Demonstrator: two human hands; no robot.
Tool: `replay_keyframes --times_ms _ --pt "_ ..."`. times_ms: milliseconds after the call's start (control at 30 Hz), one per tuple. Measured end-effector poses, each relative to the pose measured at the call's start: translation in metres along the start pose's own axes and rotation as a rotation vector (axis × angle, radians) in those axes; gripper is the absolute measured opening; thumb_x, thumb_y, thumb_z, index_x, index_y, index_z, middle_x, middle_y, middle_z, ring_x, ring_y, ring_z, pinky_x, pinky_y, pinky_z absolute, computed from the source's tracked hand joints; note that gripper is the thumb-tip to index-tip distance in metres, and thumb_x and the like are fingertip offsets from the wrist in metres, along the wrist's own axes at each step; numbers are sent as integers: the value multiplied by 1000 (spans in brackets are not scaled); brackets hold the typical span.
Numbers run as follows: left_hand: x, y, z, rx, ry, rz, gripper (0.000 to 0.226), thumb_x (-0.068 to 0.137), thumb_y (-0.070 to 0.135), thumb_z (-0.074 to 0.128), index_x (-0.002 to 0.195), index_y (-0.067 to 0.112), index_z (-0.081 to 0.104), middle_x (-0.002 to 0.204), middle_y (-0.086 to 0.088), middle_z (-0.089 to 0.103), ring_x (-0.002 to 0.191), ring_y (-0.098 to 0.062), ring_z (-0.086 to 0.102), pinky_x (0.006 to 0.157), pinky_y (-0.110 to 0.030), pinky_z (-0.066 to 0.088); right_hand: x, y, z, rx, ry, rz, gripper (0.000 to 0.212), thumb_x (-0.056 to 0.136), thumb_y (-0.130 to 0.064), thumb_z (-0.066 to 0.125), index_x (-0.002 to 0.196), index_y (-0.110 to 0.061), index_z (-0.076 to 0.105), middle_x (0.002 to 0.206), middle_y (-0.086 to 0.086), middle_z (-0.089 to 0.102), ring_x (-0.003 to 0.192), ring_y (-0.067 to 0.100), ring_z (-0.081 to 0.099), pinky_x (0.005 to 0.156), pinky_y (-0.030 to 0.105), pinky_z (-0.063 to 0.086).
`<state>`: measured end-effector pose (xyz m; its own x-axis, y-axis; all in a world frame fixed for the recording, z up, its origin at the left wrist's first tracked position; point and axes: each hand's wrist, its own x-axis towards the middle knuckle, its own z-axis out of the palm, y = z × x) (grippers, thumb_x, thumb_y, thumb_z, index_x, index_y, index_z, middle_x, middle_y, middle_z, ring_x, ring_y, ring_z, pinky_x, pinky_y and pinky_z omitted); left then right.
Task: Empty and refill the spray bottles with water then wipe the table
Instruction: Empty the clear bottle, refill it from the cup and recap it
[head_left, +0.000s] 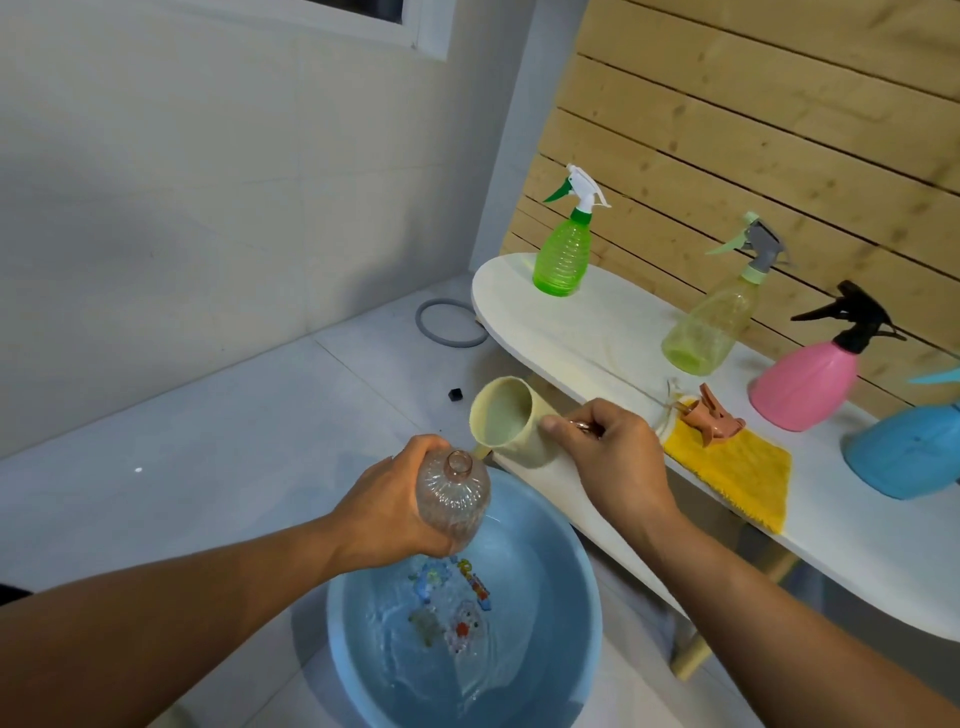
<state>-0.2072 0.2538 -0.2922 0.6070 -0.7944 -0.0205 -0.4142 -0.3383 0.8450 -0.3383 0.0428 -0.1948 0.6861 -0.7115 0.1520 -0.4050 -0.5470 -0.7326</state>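
My left hand grips a clear ribbed spray bottle with its cap off, mouth up, above a blue basin of water. My right hand holds a cream jug by its handle, tilted, with its spout touching the bottle's mouth. The bottle's pink spray head lies on a yellow cloth on the white table. Upright on the table stand a green bottle, a pale yellow bottle, a pink bottle and a blue bottle.
The basin sits on the pale tiled floor, close under the table's front edge. A grey ring and a small black object lie on the floor near the wall. A wooden slat wall backs the table.
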Motion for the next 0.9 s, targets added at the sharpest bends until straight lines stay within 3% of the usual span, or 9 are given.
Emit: replay_keyframes --times_ms 100,200,333,400,467,533,667,767,900 --pt "0 -7 0 -14 11 -13 103 49 43 97 133 47 38 123 18 62 110 -10 65 95 -38 56 12 29 25 55 -82 198 41 82 -46 80 67 -14 61 57 -7 58 55 13 50 60 37 45" --pt "1 -17 1 -39 15 -41 103 46 45 96 129 54 37 121 24 62 108 -4 65 94 -38 57 19 62 55 42 -229 342 42 87 -37 77 59 -14 54 54 -1 52 49 18 42 55 33 38" --pt "2 -28 3 -54 20 -60 105 46 44 98 131 59 37 122 31 59 108 1 65 93 -37 59 14 109 86 -101 -504 483 15 96 -22 60 84 -13 63 73 5 59 52 14 51 47 22 43" --pt "3 -30 4 -54 26 -57 108 45 46 97 131 65 34 125 35 57 110 5 63 94 -33 58 10 129 95 -219 -550 446 22 98 -21 57 77 -16 62 70 3 58 54 15 54 47 21 45" --pt "3 -32 5 -54 23 -61 112 45 45 96 134 67 32 127 36 55 114 5 62 98 -32 56 4 147 101 -478 -583 321 30 99 -18 53 73 -12 65 73 8 63 68 24 61 60 28 46" --pt "4 -36 6 -67 22 -67 110 47 41 97 137 62 36 129 31 58 116 1 63 101 -38 56 -3 163 108 -662 -586 217 29 100 -20 50 92 -5 73 96 13 70 95 28 67 76 32 45" --pt "7 -41 6 -67 37 -71 105 50 36 98 136 54 42 127 24 63 113 -4 66 96 -43 59 -19 185 128 -658 -655 215 30 102 -23 49 109 -5 71 99 6 65 109 27 66 79 31 43" --pt "10 -42 6 -65 50 -72 105 48 39 99 135 55 42 127 26 63 111 0 66 91 -38 60 -32 191 146 -648 -742 265 31 103 -24 50 122 -8 69 122 12 69 116 26 64 92 28 47" --pt "9 -43 3 -69 50 -87 104 48 43 98 134 56 42 125 26 63 111 0 66 90 -35 59 -41 189 153 -557 -748 280 30 102 -23 53 121 -7 70 123 15 68 115 27 65 85 27 45"
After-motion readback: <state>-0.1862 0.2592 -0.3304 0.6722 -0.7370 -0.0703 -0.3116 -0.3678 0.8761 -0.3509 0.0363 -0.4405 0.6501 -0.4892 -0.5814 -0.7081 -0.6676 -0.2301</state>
